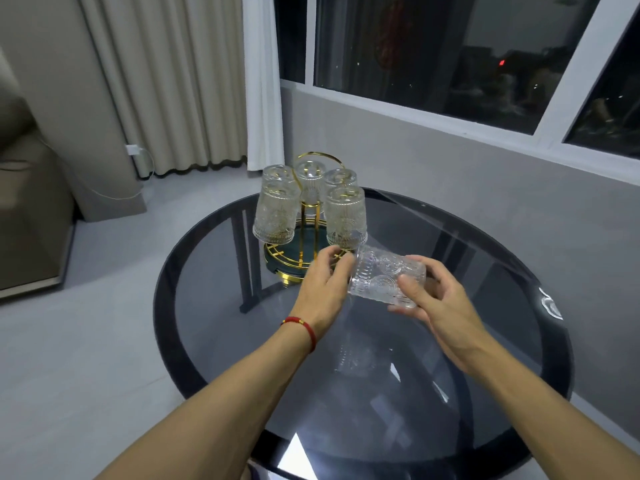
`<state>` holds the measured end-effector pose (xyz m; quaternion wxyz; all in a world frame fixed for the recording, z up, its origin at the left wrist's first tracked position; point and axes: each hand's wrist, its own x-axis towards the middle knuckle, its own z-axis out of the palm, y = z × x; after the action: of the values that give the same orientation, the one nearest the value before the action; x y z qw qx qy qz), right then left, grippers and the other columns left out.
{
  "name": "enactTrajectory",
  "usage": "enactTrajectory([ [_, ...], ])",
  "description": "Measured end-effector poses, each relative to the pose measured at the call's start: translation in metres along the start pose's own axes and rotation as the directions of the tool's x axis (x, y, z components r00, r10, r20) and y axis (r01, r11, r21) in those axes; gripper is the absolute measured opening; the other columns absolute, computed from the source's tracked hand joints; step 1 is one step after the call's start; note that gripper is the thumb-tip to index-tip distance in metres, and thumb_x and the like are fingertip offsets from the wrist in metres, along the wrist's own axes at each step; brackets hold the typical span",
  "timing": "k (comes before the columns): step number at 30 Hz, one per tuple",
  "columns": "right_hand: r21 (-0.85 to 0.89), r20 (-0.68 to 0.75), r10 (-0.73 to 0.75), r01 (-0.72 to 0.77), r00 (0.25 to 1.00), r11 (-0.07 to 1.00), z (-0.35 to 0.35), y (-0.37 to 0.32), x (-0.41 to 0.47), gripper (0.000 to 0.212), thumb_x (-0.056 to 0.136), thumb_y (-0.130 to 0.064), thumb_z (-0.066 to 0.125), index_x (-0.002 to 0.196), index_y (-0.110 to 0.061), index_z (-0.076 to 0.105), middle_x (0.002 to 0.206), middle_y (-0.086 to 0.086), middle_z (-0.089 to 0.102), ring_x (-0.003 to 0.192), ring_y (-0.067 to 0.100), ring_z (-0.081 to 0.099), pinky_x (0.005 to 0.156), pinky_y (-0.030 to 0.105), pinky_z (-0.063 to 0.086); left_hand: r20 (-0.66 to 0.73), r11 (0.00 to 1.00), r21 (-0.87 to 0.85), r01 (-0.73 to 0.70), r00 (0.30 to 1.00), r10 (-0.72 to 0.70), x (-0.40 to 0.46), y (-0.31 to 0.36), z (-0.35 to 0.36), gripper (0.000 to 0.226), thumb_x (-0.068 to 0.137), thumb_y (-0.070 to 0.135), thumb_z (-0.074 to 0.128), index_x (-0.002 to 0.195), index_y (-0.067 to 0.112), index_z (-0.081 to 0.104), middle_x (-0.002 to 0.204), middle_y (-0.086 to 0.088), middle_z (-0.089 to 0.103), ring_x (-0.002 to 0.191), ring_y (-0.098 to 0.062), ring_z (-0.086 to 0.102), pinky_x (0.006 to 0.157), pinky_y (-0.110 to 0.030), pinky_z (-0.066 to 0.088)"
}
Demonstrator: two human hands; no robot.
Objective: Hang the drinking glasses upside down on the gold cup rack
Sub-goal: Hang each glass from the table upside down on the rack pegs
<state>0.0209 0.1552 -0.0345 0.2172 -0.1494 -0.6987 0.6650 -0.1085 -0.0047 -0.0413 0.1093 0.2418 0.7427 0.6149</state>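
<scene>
A gold cup rack (306, 216) with a round green base stands at the far side of the round glass table (485, 306). Several embossed clear glasses hang upside down on it, among them one at the front left (275, 206) and one at the front right (345, 216). Just in front of the rack's base I hold another embossed glass (381, 277) on its side above the table. My right hand (440, 306) grips its base end. My left hand (323, 284), with a red cord on the wrist, touches its rim end.
The table has a dark rim and dark legs showing through the glass. A grey wall with a window runs behind and to the right. Curtains, a wall plug with a cable and a sofa edge are on the left over a pale floor.
</scene>
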Motion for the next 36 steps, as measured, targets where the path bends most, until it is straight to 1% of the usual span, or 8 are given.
enactTrajectory([
  [3,-0.322,0.002,-0.179,0.17,0.984,0.931,0.014,-0.019,0.002,0.058,0.082,-0.052,0.082,0.135,-0.045,0.061,0.13,0.0,0.071,0.112,0.021,0.073,0.082,0.043,0.066,-0.113,0.864,0.497,-0.081,0.981,0.157,0.012,-0.025,-0.026,0.047,0.103,0.04,0.041,0.141,0.016,0.053,0.153,-0.012,0.042,0.144,-0.028,0.033,0.117,-0.046,0.031],
  [5,-0.521,0.047,-0.295,0.275,0.954,0.808,0.026,-0.035,0.007,0.058,0.085,-0.056,0.079,0.138,-0.052,0.055,0.133,-0.01,0.068,0.117,0.012,0.068,0.088,0.039,0.062,-0.072,0.754,0.654,-0.055,0.988,0.133,0.017,-0.041,-0.039,0.05,0.101,0.035,0.046,0.147,0.015,0.047,0.16,-0.012,0.033,0.149,-0.028,0.026,0.119,-0.05,0.03],
  [7,-0.602,0.074,-0.362,0.331,0.929,0.727,0.041,-0.053,0.014,0.062,0.083,-0.059,0.074,0.14,-0.051,0.052,0.131,-0.014,0.065,0.117,0.007,0.064,0.095,0.04,0.058,-0.016,0.681,0.731,-0.051,0.996,0.092,0.017,-0.052,-0.041,0.061,0.094,0.032,0.057,0.151,0.016,0.04,0.161,-0.012,0.029,0.15,-0.028,0.024,0.119,-0.05,0.031],
  [13,-0.685,0.064,-0.445,0.364,0.893,0.632,0.085,-0.096,0.049,0.071,0.085,-0.057,0.077,0.14,-0.036,0.038,0.129,-0.003,0.065,0.11,0.026,0.07,0.095,0.049,0.058,-0.01,0.678,0.731,-0.073,0.993,0.117,0.018,-0.059,-0.046,0.066,0.089,0.026,0.064,0.15,0.02,0.039,0.157,-0.008,0.031,0.146,-0.028,0.031,0.115,-0.047,0.039],
  [18,-0.764,0.078,-0.494,0.37,0.866,0.529,0.1,-0.105,0.071,0.065,0.086,-0.058,0.073,0.138,-0.029,0.048,0.135,0.004,0.067,0.122,0.029,0.065,0.095,0.044,0.05,0.004,0.67,0.736,-0.094,0.991,0.134,0.019,-0.061,-0.051,0.067,0.088,0.026,0.064,0.15,0.022,0.039,0.156,-0.006,0.03,0.143,-0.027,0.035,0.114,-0.042,0.041],
  [25,-0.848,0.159,-0.461,0.36,0.873,0.39,0.122,-0.105,0.102,0.065,0.09,-0.064,0.065,0.144,-0.032,0.054,0.134,0.009,0.069,0.124,0.033,0.064,0.089,0.04,0.046,0.041,0.665,0.736,-0.127,0.989,0.144,0.019,-0.062,-0.056,0.068,0.088,0.024,0.064,0.151,0.023,0.038,0.155,-0.006,0.03,0.142,-0.026,0.037,0.111,-0.04,0.043],
  [31,-0.884,0.214,-0.369,0.34,0.904,0.32,0.139,-0.102,0.118,0.068,0.09,-0.065,0.062,0.148,-0.029,0.06,0.138,0.01,0.071,0.132,0.035,0.06,0.101,0.048,0.049,0.054,0.658,0.741,-0.136,0.988,0.143,0.02,-0.065,-0.058,0.07,0.088,0.026,0.065,0.152,0.024,0.036,0.159,-0.007,0.028,0.145,-0.028,0.033,0.109,-0.042,0.044],
  [36,-0.907,0.242,-0.332,0.334,0.912,0.256,0.145,-0.091,0.123,0.06,0.091,-0.062,0.06,0.142,-0.03,0.065,0.131,0.008,0.075,0.127,0.035,0.055,0.105,0.051,0.045,0.051,0.659,0.74,-0.135,0.988,0.145,0.02,-0.065,-0.059,0.07,0.087,0.027,0.064,0.151,0.025,0.036,0.157,-0.004,0.028,0.141,-0.027,0.037,0.102,-0.042,0.048],
])
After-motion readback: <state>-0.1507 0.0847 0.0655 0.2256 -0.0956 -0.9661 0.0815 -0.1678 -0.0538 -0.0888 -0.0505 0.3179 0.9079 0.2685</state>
